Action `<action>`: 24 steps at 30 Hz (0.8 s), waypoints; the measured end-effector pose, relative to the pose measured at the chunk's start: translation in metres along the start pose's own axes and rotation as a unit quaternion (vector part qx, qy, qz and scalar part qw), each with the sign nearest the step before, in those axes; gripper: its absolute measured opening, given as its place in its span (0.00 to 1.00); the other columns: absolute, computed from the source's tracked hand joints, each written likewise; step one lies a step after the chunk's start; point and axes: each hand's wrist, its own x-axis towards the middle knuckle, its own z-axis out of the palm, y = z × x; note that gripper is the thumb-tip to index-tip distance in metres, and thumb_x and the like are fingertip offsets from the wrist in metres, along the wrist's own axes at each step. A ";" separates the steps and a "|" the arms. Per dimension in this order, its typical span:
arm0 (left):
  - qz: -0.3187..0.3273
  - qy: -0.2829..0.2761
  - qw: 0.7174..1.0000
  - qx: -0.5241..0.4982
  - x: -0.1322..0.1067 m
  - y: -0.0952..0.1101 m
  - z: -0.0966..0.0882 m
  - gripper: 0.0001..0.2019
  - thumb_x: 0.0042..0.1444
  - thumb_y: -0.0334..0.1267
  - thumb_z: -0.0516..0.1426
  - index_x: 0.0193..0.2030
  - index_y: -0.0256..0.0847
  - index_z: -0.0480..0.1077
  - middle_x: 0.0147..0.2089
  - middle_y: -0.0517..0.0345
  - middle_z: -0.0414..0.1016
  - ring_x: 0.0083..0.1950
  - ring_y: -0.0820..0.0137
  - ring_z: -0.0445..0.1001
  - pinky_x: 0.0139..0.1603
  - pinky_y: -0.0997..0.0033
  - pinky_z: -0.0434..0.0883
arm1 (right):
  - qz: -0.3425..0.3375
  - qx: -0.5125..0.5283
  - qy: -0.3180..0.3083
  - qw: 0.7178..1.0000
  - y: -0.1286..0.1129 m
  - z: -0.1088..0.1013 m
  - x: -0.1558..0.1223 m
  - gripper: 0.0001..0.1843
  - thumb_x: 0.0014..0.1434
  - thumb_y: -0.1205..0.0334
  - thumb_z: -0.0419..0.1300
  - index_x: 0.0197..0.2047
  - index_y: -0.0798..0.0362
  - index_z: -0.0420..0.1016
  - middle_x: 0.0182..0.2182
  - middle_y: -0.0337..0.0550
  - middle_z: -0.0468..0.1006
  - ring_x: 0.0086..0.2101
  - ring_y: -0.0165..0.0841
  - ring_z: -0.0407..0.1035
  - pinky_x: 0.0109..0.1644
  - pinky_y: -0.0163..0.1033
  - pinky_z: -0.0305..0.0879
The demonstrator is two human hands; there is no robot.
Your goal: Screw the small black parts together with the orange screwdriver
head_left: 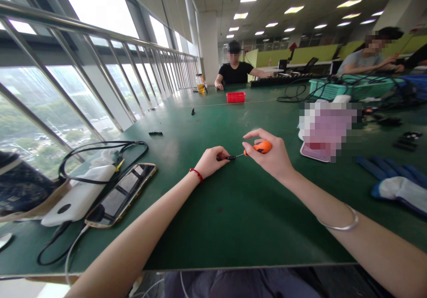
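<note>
Above the middle of the green matte surface [233, 218], just clear of it: left hand [211, 161] clenched around a small black part [223, 158], right hand [271, 156] grasping a short orange-handled screwdriver [262, 147], thin tip meeting that part. Seemingly midway through working a tiny screw; next turn calling for steady alignment and firm pinch. Off left, gold-edged phone [120, 195] beside white power bank [80, 198].
</note>
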 end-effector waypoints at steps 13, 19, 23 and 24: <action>-0.003 0.005 1.000 0.002 0.000 0.001 0.000 0.04 0.48 0.33 0.59 0.31 0.37 0.72 0.31 0.58 0.75 0.32 0.72 0.72 0.40 0.70 0.72 | -0.002 -0.027 0.015 1.000 -0.001 -0.001 0.000 0.12 0.53 0.52 0.57 0.35 0.51 0.71 0.17 0.35 0.66 0.20 0.30 0.63 0.27 0.36 0.60; 0.002 0.004 1.000 -0.004 0.000 0.000 0.001 0.04 0.48 0.33 0.59 0.32 0.36 0.72 0.31 0.57 0.75 0.33 0.72 0.72 0.39 0.71 0.71 | -0.049 0.006 0.042 0.998 0.004 -0.001 0.002 0.27 0.49 0.58 0.60 0.53 0.52 0.64 0.33 0.40 0.73 0.28 0.31 0.66 0.31 0.36 0.63; 0.002 0.001 1.000 -0.002 0.000 0.000 0.000 0.04 0.48 0.33 0.59 0.31 0.36 0.72 0.30 0.58 0.74 0.32 0.72 0.71 0.39 0.71 0.71 | 0.009 0.002 0.032 0.999 0.004 -0.001 0.003 0.19 0.50 0.53 0.60 0.45 0.51 0.69 0.23 0.36 0.71 0.22 0.30 0.64 0.29 0.36 0.61; 0.001 0.000 1.000 0.000 0.000 0.000 0.000 0.04 0.48 0.33 0.59 0.31 0.36 0.72 0.30 0.58 0.74 0.32 0.72 0.71 0.39 0.70 0.71 | 0.017 0.005 0.028 0.999 0.003 -0.001 0.003 0.15 0.51 0.52 0.59 0.39 0.51 0.71 0.21 0.35 0.70 0.22 0.30 0.63 0.29 0.36 0.61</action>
